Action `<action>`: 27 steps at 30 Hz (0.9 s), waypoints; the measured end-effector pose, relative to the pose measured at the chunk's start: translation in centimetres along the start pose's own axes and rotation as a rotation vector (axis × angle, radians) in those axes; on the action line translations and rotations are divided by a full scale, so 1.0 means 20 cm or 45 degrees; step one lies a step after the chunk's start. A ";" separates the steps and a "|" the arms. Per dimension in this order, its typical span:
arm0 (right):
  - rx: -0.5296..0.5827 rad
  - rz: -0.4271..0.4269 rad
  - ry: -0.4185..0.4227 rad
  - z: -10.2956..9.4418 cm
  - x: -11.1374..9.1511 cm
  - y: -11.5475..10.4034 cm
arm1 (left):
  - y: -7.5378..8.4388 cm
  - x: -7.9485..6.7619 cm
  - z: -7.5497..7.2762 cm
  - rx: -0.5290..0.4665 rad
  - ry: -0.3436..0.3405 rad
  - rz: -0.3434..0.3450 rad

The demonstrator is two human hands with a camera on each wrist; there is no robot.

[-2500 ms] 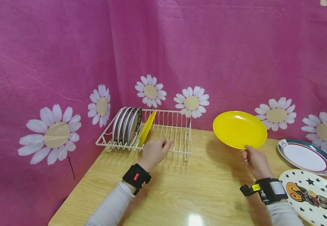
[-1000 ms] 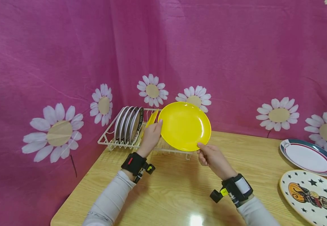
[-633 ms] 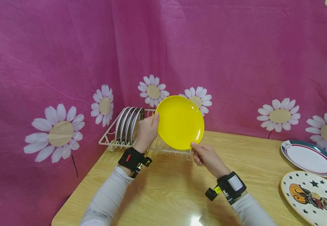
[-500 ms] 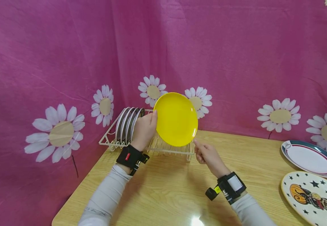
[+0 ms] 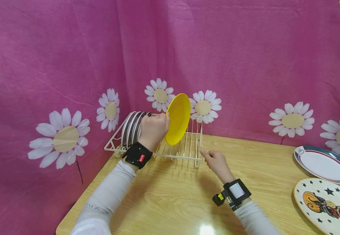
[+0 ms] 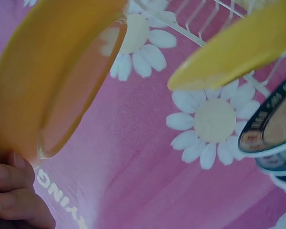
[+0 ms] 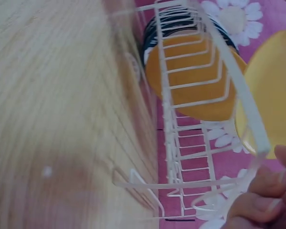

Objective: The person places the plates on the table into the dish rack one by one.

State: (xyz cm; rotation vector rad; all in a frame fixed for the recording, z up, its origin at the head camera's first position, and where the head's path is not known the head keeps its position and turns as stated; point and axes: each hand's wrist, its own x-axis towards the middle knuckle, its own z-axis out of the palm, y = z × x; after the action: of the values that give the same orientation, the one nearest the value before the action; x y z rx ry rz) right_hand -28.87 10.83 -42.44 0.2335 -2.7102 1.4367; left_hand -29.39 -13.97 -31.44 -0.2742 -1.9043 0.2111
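My left hand (image 5: 154, 127) grips a yellow plate (image 5: 178, 119) by its left rim, holding it raised and steeply tilted above the white wire dish rack (image 5: 187, 158). That plate also appears in the left wrist view, with fingers (image 6: 12, 174) at its edge. At the rack's right front corner is my right hand (image 5: 218, 163), fingers curled and thumb and forefinger at the corner wire. Another yellow plate (image 6: 238, 50) leans in the rack, mostly hidden behind my left hand in the head view. Left of it stand several dark-rimmed plates (image 5: 134, 128).
An oval plate with a dark green rim (image 5: 324, 164) lies at the table's right. Nearer me is an oval plate with stars and a pumpkin picture (image 5: 328, 204). A pink cloth with daisies (image 5: 246, 58) hangs behind the wooden table (image 5: 170, 199).
The yellow plate came left from my right hand into my left hand, which turned it nearly edge-on over the rack. My right hand let go of it and now is at the rack's corner.
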 end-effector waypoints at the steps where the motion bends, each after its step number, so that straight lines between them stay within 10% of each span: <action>1: -0.019 -0.010 0.000 0.01 0.00 0.00 | 0.00 0.01 0.00 0.003 -0.008 0.016; 27: 0.049 0.017 0.047 0.07 -0.01 0.01 | 0.19 0.05 0.19 0.146 -0.612 0.283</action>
State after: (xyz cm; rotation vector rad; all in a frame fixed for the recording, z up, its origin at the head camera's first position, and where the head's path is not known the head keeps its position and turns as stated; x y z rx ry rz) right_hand -28.65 9.74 -43.47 0.1889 -2.6620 1.4823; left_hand -33.03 -10.14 -32.82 -0.3834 -2.3236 0.5758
